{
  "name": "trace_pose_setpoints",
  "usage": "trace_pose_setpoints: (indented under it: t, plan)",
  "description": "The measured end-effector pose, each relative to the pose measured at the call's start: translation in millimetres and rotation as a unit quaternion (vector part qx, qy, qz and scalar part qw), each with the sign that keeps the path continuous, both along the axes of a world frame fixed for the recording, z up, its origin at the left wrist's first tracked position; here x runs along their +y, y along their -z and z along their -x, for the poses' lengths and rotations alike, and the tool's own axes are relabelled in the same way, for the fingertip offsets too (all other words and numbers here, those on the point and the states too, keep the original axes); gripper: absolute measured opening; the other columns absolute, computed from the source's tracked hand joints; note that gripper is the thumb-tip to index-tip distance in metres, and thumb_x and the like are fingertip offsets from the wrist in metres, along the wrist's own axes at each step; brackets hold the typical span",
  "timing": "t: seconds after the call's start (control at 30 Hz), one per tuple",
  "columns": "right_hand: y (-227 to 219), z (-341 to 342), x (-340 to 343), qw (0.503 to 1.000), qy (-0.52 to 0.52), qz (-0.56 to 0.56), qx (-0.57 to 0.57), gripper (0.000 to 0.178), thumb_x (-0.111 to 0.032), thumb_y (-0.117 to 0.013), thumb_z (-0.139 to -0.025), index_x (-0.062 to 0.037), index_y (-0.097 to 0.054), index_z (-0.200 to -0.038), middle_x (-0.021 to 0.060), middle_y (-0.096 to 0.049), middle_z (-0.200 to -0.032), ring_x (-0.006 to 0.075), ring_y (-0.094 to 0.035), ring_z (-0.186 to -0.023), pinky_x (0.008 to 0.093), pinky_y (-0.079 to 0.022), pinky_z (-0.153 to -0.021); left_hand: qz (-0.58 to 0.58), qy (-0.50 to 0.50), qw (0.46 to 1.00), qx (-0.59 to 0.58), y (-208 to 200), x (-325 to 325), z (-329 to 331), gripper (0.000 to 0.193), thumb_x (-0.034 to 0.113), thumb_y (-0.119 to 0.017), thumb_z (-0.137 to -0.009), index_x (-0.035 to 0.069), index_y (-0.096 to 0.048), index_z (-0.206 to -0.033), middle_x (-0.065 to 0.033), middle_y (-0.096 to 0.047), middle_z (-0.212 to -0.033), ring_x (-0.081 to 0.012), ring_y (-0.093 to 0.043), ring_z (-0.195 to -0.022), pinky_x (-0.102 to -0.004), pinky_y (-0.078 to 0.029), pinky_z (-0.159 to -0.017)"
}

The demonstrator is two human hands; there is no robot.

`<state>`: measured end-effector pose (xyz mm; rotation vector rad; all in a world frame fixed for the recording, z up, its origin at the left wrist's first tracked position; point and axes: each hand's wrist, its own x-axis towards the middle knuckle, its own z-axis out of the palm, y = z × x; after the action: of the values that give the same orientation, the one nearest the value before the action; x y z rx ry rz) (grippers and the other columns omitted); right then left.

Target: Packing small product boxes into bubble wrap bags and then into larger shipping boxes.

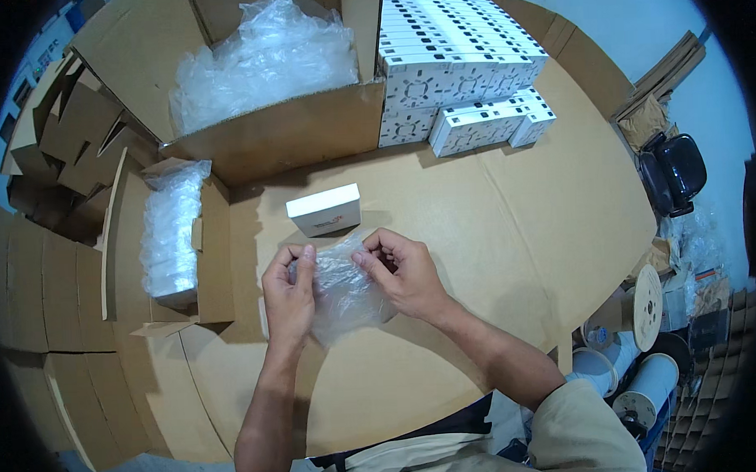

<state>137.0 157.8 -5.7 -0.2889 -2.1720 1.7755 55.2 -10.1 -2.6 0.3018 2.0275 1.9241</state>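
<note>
Table (520, 248): box (325, 211) behind plastic bag (346, 287); small carton (216, 262) left; large carton (283, 139) behind; stacked boxes (464, 75) behind-right

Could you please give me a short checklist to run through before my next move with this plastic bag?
1. Both hands on the clear plastic bag: ok, left hand and right hand each hold it.
2. A hand free for the white box: not ok, both are occupied.
3. White box close by: ok, it stands on the tabletop just beyond the hands.
4. Bag's mouth open: cannot tell, the film is creased and see-through.
5. Small carton open on top: ok, wrapped packs show inside.
</note>
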Motion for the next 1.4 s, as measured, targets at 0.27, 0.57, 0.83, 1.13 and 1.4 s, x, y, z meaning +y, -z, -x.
trace_pose_setpoints:
  t: [0.27, 0.57, 0.83, 1.13, 1.4]
  plan:
    - [-19.8, -4.5, 22.6, 0.993, -0.083, -0.047, -0.067, 0.013, -0.012, -0.071, -0.096, -0.0019, -0.063, -0.093, -0.0004, -0.062, -0.075, 0.0039, -0.055, -0.069, 0.0232, -0.046, -0.061, -0.03, -0.077, 0.994, 0.077, 2.8, -2.9, 4.5, 0.025, 0.021, -0.059, -0.107, 0.006, -0.053, -0.088, 0.0058, -0.05, -0.072, -0.0009, -0.04, -0.065, -0.0205, -0.033, -0.056]
    - [-5.7, -2.1, 20.9, 0.99, -0.071, 0.122, -0.028, 0.015, -0.016, -0.067, -0.1, -0.0015, -0.064, -0.097, -0.0024, -0.06, -0.079, 0.0051, -0.054, -0.07, 0.0246, -0.047, -0.063, 0.021, -0.041, 0.992, 0.118, -1.2, -2.7, -3.3, 0.037, 0.025, -0.065, -0.103, 0.009, -0.043, -0.079, 0.0062, -0.038, -0.071, -0.0045, -0.037, -0.068, -0.0232, -0.033, -0.058]
    - [-18.9, -3.8, 8.9, 0.967, -0.021, 0.248, -0.049, 0.016, -0.019, -0.064, -0.102, -0.0039, -0.059, -0.103, -0.0004, -0.063, -0.082, 0.005, -0.057, -0.071, 0.0239, -0.049, -0.062, -0.037, -0.078, 0.989, 0.12, 4.2, -8.0, -0.2, 0.037, 0.02, -0.064, -0.104, 0.01, -0.039, -0.078, 0.0075, -0.035, -0.072, -0.0029, -0.033, -0.066, -0.0222, -0.031, -0.057]
    - [-5.3, -4.2, -5.9, 0.996, 0.075, 0.015, 0.04, 0.023, -0.019, -0.062, -0.102, 0.0011, -0.054, -0.093, 0.0148, -0.057, -0.07, 0.0169, -0.053, -0.061, 0.0363, -0.045, -0.057, -0.165, -0.024, 0.966, -0.198, -17.6, 7.4, -24.5, 0.015, 0.017, -0.06, -0.105, 0.003, -0.059, -0.111, -0.0014, -0.068, -0.09, -0.007, -0.063, -0.082, -0.0214, -0.051, -0.074]
    - [-23.6, -7.3, 4.0, 0.999, 0.035, 0.005, -0.002, 0.01, -0.01, -0.063, -0.1, -0.0013, -0.058, -0.101, 0.0079, -0.059, -0.063, 0.0138, -0.055, -0.054, 0.031, -0.045, -0.056, -0.073, -0.077, 0.994, 0.001, 4.7, -2.7, -14.8, 0.021, 0.021, -0.052, -0.109, 0.003, -0.063, -0.106, 0.0034, -0.061, -0.087, -0.0028, -0.051, -0.077, -0.0214, -0.043, -0.068]
